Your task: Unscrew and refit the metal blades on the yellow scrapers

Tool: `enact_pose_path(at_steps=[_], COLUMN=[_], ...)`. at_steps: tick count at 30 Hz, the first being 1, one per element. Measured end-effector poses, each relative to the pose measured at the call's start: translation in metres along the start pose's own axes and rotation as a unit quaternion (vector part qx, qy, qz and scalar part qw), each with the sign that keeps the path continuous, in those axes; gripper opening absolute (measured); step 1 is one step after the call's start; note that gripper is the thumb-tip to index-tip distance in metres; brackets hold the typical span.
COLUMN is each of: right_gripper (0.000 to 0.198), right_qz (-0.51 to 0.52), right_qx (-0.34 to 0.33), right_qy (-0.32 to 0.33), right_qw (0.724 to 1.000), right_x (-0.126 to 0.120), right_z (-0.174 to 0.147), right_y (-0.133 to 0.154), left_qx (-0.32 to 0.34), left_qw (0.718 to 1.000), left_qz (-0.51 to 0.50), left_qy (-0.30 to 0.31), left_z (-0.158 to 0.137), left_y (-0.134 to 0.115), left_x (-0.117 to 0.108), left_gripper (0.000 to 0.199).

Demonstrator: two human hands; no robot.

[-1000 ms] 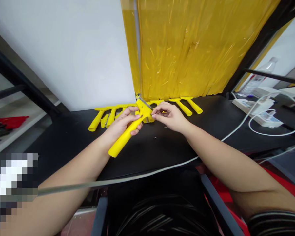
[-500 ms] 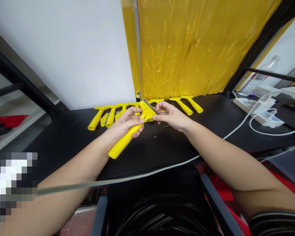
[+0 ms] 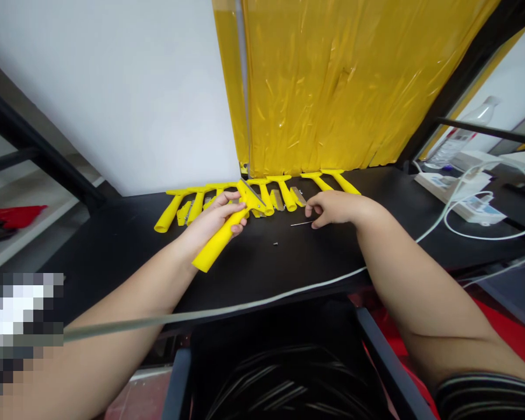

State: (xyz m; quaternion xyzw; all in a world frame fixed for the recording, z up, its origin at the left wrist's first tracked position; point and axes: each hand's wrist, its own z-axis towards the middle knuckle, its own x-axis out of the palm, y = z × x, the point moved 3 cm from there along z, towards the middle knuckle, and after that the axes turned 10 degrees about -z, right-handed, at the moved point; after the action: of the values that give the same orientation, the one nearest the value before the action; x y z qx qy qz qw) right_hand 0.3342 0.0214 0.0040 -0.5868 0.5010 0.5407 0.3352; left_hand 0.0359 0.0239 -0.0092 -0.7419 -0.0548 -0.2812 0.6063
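My left hand [image 3: 212,217] is closed round a yellow scraper [image 3: 219,242] near its neck. The tool is tilted, its round handle toward me and its head with a metal blade pointing away. At the right, my right hand [image 3: 335,207] is low over the table with its fingers curled at a thin screwdriver [image 3: 301,224]. Only the metal shaft shows, pointing left; the handle end is hidden by the fingers. A tiny screw [image 3: 275,244] lies on the black table [image 3: 254,277] between the hands. Behind them, several more yellow scrapers [image 3: 169,214] lie in a row.
Yellow film [image 3: 332,87] and a white panel [image 3: 157,99] stand behind the table. A white cable [image 3: 289,294] crosses in front of me. On the right are a power strip [image 3: 464,201] and a plastic bottle [image 3: 464,134]. Small yellow metal-edged parts [image 3: 277,200] lie among the scrapers.
My right hand has left the scraper's head and moved right and down to the screwdriver on the table. My left hand still holds the scraper, shifted slightly left.
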Motion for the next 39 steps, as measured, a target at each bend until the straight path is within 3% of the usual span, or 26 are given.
enact_pose_path(at_steps=[5, 8, 12, 15, 18, 22, 39], right_gripper=[0.011, 0.008, 0.008, 0.016, 0.014, 0.011, 0.007], right_qz=[-0.045, -0.028, 0.083, 0.099, 0.086, 0.087, 0.136], right_qx=[-0.002, -0.045, -0.179, -0.220, -0.186, -0.140, -0.154], right_qy=[0.021, 0.011, -0.104, -0.195, -0.232, -0.223, -0.241], right_qw=[0.999, 0.999, 0.975, 0.951, 0.951, 0.961, 0.949], right_x=[0.002, 0.003, 0.002, 0.004, 0.008, 0.013, 0.014], right_z=[-0.002, -0.004, -0.004, -0.003, -0.002, 0.000, 0.005], right_y=[0.003, 0.014, 0.038, 0.055, 0.065, 0.065, 0.062], left_qx=[0.014, 0.041, 0.065, 0.078, 0.088, 0.091, 0.091], left_qw=[1.000, 0.998, 0.995, 0.994, 0.994, 0.994, 0.993], left_qz=[0.020, 0.042, 0.073, 0.073, 0.066, 0.061, 0.078], left_qy=[-0.006, -0.002, -0.002, -0.005, -0.003, -0.011, -0.006], left_z=[0.002, 0.001, -0.004, -0.006, -0.006, -0.005, -0.009], left_y=[-0.003, -0.007, -0.010, -0.010, -0.010, -0.011, -0.012], left_x=[-0.004, -0.003, -0.001, -0.001, -0.002, -0.003, 0.001], left_gripper=[0.045, 0.048, 0.046, 0.047, 0.048, 0.047, 0.045])
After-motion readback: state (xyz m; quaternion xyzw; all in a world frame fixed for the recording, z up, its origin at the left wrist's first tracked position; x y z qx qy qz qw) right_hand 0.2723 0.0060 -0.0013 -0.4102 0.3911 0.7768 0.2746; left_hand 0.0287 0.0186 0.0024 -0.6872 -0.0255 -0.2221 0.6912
